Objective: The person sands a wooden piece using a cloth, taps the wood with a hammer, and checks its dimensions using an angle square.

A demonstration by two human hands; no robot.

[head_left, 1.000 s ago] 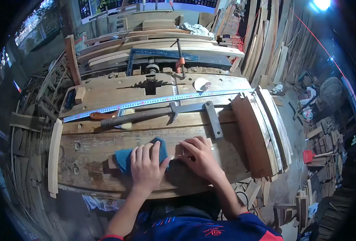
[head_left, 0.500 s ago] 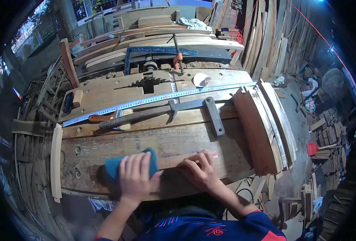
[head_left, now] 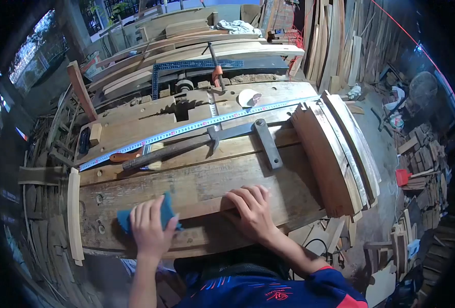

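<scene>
Near the front of the workbench [head_left: 227, 179], my left hand [head_left: 150, 223] is closed over a blue-green sheet [head_left: 169, 208] that looks like folded sandpaper. It presses the sheet at the left end of a narrow wooden strip [head_left: 202, 207], which lies along the bench. My right hand [head_left: 254, 211] grips the strip's right end, fingers bent over it; that end is hidden under the hand. Behind both hands lies a claw hammer [head_left: 171, 150], its head near a dark metal bar [head_left: 269, 146]. A paintbrush [head_left: 124, 157] is partly under the hammer handle.
A measuring tape [head_left: 186, 128] stretches across the bench. Curved wooden boards [head_left: 325, 159] stand on the right edge. Farther back are a white roll [head_left: 248, 98], a clamp [head_left: 217, 74] and a carpenter's square [head_left: 196, 64]. A pale wooden piece [head_left: 74, 215] sits at the left edge.
My left hand has slid left along the strip with the blue-green sheet. My right hand remains on the strip, its fingers now lying more over the top. The view has shifted slightly.
</scene>
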